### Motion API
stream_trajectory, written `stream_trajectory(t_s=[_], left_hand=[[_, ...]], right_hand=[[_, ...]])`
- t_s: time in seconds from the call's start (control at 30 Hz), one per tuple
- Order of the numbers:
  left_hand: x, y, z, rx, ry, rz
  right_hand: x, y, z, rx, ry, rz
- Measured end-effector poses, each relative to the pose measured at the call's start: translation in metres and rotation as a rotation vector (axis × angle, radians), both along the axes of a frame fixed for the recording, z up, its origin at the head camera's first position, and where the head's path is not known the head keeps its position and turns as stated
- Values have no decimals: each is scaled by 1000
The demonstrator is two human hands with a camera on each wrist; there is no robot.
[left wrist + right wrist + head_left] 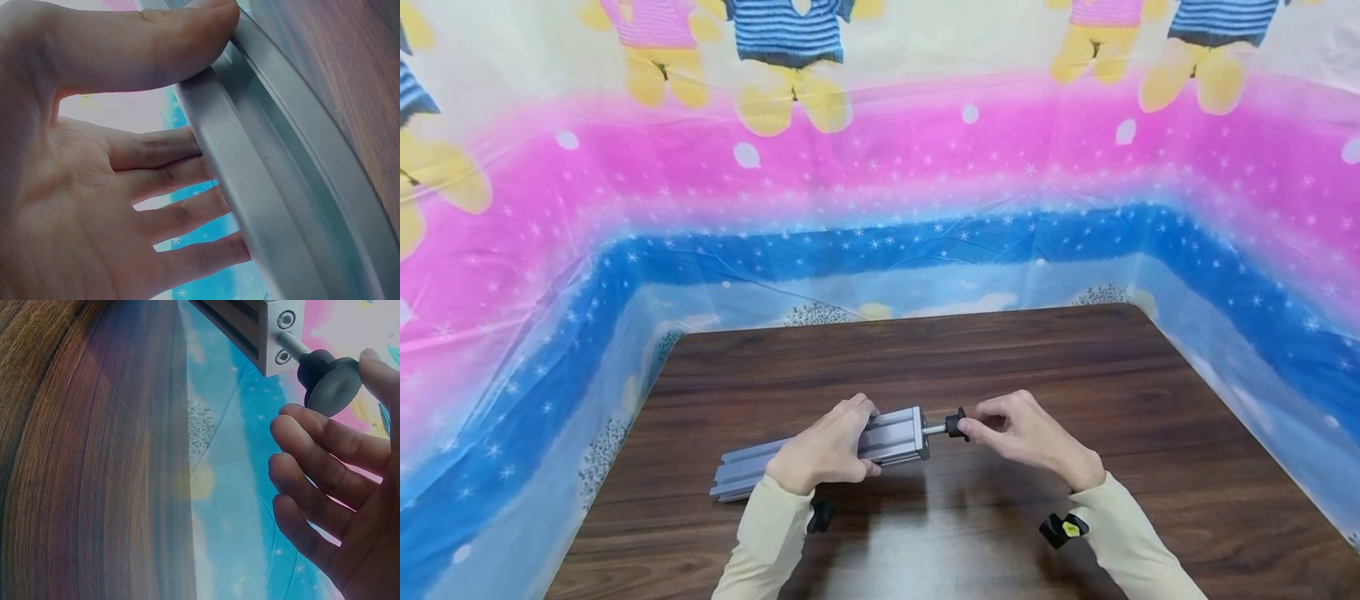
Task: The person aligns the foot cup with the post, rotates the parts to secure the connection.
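Observation:
My left hand (pixel 823 450) grips a silver-grey aluminium extrusion profile (pixel 891 436) across its width, thumb on the near side and fingers on the far side. In the left wrist view the thumb presses the grooved profile (pixel 225 137). A plate (pixel 272 353) with two visible bolts caps the profile's right end. From it sticks out a threaded stud (pixel 292 344) carrying a black levelling foot (pixel 334 387). With thumb and index finger my right hand (pixel 1026 433) pinches the foot by its round base; the other fingers curl loosely below it. The profile's left end slants down toward the table.
A dark wood-grain table (pixel 1000 358) lies under both hands. Behind it and along both sides hangs a printed cloth (pixel 865 183) in pink and blue. Black wrist mounts (pixel 1060 529) sit at both cuffs.

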State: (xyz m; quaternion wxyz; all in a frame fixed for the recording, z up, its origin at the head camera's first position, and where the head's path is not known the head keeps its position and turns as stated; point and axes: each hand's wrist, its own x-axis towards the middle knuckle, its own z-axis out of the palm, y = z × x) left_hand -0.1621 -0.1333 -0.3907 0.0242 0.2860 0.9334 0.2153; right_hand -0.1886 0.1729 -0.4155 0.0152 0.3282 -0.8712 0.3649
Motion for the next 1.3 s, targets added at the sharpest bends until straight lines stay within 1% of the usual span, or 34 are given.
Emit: stream_trajectory(t_s=[0.13, 0.27, 0.43, 0.5, 0.6, 0.8, 1.03, 1.3], left_hand=[[0, -3, 0, 1, 16, 4], [0, -3, 0, 6, 31, -3], [0, -2, -1, -3, 35, -9], [0, -2, 0, -5, 28, -9], [1, -1, 1, -12, 18, -10], [0, -2, 1, -24, 22, -7], [0, -2, 0, -19, 32, -16], [-1, -2, -1, -17, 47, -25]], right_hand=[[-1, -2, -1, 3, -5, -8], [0, 0, -4, -19, 56, -10], [2, 3, -7, -55, 154, 62], [2, 3, -7, -63, 171, 91], [2, 2, -7, -72, 180, 102], [0, 1, -8, -83, 183, 93], [0, 1, -10, -93, 111, 62], [-1, -2, -9, -69, 85, 45]])
